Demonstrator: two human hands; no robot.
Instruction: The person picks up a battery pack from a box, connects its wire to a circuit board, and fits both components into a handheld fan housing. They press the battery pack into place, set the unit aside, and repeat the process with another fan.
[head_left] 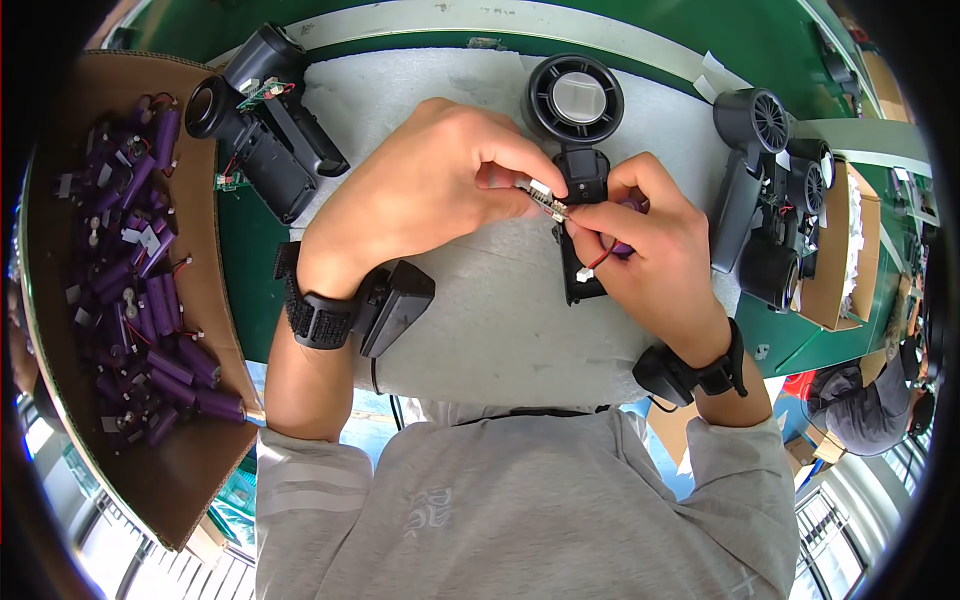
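My left hand [430, 185] pinches a small circuit board [545, 200] with a white connector between thumb and fingertips. At the board's other end are the closed fingertips of my right hand [655, 245]. A purple battery cell [624, 247] shows between the curled fingers of that hand, mostly hidden. From it a red and black wire runs to a white plug [586, 274], which hangs free. Below both hands lies a black handheld fan [575, 100], its round head pointing away from me and its open handle shell [580, 290] partly covered.
On the left stands a cardboard box [215, 300] full of purple cells [165, 300]. Opened black fan housings [275, 165] lie at the back left. More fan parts [755, 190] and a small carton [860, 250] are at the right. A light mat [480, 330] covers the green bench.
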